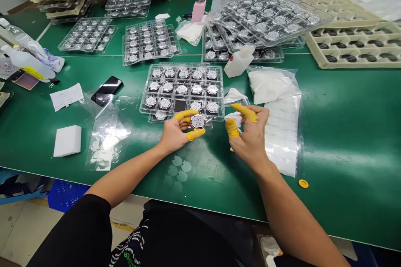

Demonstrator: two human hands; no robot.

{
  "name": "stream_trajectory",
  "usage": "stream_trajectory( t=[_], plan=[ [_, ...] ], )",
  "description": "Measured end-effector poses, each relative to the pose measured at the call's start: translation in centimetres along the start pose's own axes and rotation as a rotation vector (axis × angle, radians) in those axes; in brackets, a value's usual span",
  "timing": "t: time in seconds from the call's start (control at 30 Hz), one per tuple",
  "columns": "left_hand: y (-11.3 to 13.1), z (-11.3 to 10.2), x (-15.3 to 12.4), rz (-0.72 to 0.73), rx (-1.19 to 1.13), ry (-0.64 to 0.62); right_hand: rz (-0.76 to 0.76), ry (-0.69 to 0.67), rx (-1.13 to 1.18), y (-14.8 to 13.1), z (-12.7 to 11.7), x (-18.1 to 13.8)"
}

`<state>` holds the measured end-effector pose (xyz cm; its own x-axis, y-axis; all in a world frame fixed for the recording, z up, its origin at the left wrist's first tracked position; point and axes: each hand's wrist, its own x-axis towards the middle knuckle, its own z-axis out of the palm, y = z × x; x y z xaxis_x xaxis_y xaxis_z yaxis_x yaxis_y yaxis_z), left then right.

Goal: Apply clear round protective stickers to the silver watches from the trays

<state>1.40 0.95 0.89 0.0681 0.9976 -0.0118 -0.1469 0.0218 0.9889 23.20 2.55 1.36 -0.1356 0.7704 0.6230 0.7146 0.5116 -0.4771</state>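
**Watch (198, 122) pinched by its rim, just off the tray (221, 91)**

The left hand (172, 134) has the watch firmly, nearly closed around it: thumb and fingers meet its edge, leaving the round face turned up to the camera. That edge grip looks chosen to keep skin off the face, and the yellow finger cots (196, 134) on the fingertips probably serve the same end. The forearm comes in low from the near table edge, wrist lifted, with the watch held just in front of the tray's near corner.

The right hand (250, 138) is spread wider, wrist bent, thumb and forefinger both capped in yellow. A white wipe (234, 119) lies between them, but I can't tell whether it's pinched or only touching.

In the tray, just ahead of the left hand, rows of watches sit in separate slots; one dark slot (180, 105) holds none. Beyond the right hand lies a bag of white pads (271, 85), with a strip of white pads (282, 137) just beside that hand.
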Motion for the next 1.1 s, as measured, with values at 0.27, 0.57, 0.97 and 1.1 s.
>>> stream_trajectory(
  t=[0.27,0.57,0.97,1.1],
  plan=[
    [-1.0,-0.3,-0.1,0.348,0.072,-0.144,0.079,-0.070,0.446,-4.0,1.5,-1.2],
    [-0.8,-1.1,0.3,0.922,0.530,-0.066,0.640,-0.266,0.844,-3.4,0.0,-0.5],
    [0.1,-0.9,0.3,0.753,0.397,-0.208,0.580,-0.413,0.649,-2.7,-0.8,-0.1],
    [0.0,-0.9,0.2,0.708,0.373,-0.218,0.540,-0.447,0.537,-2.5,-0.8,-0.3]
  ],
)
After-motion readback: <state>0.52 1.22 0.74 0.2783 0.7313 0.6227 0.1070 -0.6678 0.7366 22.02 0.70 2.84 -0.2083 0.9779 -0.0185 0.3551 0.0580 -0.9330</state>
